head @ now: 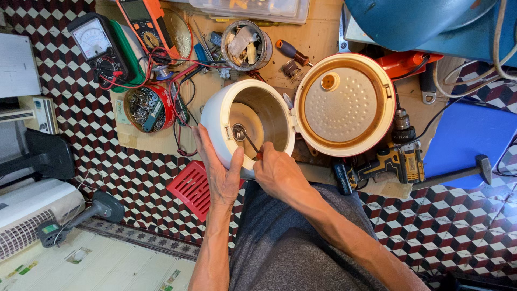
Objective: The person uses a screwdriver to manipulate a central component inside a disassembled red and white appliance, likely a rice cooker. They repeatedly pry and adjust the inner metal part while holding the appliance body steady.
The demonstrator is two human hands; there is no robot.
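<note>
A white rice cooker body point(218, 116) lies tipped toward me on the floor, its round lid point(344, 103) swung open to the right. My left hand point(218, 170) grips the cooker's near rim. My right hand point(277, 171) holds a screwdriver point(250, 143) with a reddish handle. Its shaft reaches into the pot toward the round metal plate in the cooker's bottom point(240, 132).
A cordless drill point(396, 161) and a hammer point(463, 172) lie at the right. A red tin of screws point(146, 108), two multimeters point(97, 46) with red leads, a can of parts point(246, 46) and another screwdriver point(291, 52) sit behind. A red grille point(191, 188) lies by my left wrist.
</note>
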